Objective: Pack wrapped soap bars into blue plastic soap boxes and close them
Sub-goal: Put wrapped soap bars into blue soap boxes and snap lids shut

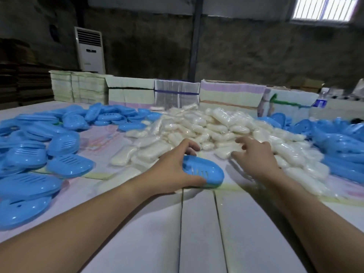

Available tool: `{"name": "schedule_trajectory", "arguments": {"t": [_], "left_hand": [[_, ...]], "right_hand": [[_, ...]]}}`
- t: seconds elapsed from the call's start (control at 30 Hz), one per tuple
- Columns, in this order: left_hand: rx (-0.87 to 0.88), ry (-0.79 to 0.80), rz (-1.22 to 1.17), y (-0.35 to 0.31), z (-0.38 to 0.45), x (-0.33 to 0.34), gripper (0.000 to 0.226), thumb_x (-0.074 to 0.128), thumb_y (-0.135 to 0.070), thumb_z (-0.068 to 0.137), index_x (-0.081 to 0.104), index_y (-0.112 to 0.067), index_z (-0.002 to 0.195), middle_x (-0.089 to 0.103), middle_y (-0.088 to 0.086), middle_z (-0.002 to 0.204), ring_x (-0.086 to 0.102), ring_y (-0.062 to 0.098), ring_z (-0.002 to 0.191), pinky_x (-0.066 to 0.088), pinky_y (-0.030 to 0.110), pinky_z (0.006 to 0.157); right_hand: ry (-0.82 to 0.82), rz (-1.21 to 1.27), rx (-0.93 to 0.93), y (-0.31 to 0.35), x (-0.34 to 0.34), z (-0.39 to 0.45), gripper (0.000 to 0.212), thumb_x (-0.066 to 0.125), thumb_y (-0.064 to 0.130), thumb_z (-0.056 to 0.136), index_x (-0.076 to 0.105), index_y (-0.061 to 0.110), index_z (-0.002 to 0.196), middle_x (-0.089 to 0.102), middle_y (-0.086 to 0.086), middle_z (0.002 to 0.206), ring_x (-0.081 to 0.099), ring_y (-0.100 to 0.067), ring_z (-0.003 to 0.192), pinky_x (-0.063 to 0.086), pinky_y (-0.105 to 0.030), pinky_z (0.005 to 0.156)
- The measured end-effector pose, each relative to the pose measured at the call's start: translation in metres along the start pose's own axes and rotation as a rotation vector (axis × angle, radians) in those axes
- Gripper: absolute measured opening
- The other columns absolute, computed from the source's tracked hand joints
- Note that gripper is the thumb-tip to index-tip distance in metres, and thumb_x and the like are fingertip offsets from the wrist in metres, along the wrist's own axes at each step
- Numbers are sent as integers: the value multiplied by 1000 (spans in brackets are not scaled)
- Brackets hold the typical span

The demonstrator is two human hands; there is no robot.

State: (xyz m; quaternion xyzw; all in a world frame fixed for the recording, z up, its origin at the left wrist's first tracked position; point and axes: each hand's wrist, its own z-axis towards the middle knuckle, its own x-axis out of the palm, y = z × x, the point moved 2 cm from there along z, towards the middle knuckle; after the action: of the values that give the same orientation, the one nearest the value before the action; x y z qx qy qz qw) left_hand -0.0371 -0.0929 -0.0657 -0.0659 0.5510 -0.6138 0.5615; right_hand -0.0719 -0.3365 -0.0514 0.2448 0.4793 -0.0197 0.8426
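Observation:
My left hand point(173, 168) grips a blue plastic soap box point(204, 171) that lies on the table, thumb on its near edge and fingers curled over its far edge. My right hand point(254, 154) hovers with spread, relaxed fingers over the near edge of a big heap of white wrapped soap bars point(206, 127). It holds nothing. Whether the fingertips touch a bar I cannot tell.
Several blue soap boxes point(39, 146) lie piled at the left, and more blue box parts point(342, 146) at the right. Stacked bundles of flat cartons point(177, 93) line the table's far edge. A white table top point(197, 233) lies near me. An air conditioner point(89, 49) stands behind.

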Motion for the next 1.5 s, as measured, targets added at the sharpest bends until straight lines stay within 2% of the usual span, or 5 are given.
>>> {"name": "schedule_trajectory", "arguments": {"t": [0.13,0.53,1.0,1.3,1.5], "left_hand": [[29,100,82,0,-2,2,62,85,-46,61,45,-54,108,57,-17,108,59,-4,93,50,11,75],[3,137,119,8,2,-1,58,85,-46,68,45,-53,108,57,-14,106,55,-6,93,45,7,76],[-31,179,143,6,0,-2,74,72,-45,80,26,-55,137,60,-21,115,61,4,104,52,17,78],[-61,145,145,9,1,-4,74,81,-48,75,33,-53,131,61,-32,102,58,-13,96,47,11,81],[-76,143,155,9,2,-4,74,82,-48,75,35,-49,133,60,-28,106,59,-8,99,47,14,88]], "right_hand": [[163,-242,-127,2,21,-1,62,46,42,89,27,43,149,40,6,152,24,-35,138,30,-51,108],[341,-381,-336,18,17,0,60,43,42,91,27,43,149,35,10,156,20,-29,141,22,-52,110],[274,-174,-426,9,-5,-9,54,59,50,88,44,41,139,54,13,99,45,-17,110,41,-39,95],[-52,695,-315,28,-33,-21,23,76,30,82,66,40,100,62,10,90,58,-7,89,48,-21,78],[-39,726,-307,40,-34,-28,23,77,24,82,64,34,97,68,9,94,61,-3,87,49,-18,74]]}}
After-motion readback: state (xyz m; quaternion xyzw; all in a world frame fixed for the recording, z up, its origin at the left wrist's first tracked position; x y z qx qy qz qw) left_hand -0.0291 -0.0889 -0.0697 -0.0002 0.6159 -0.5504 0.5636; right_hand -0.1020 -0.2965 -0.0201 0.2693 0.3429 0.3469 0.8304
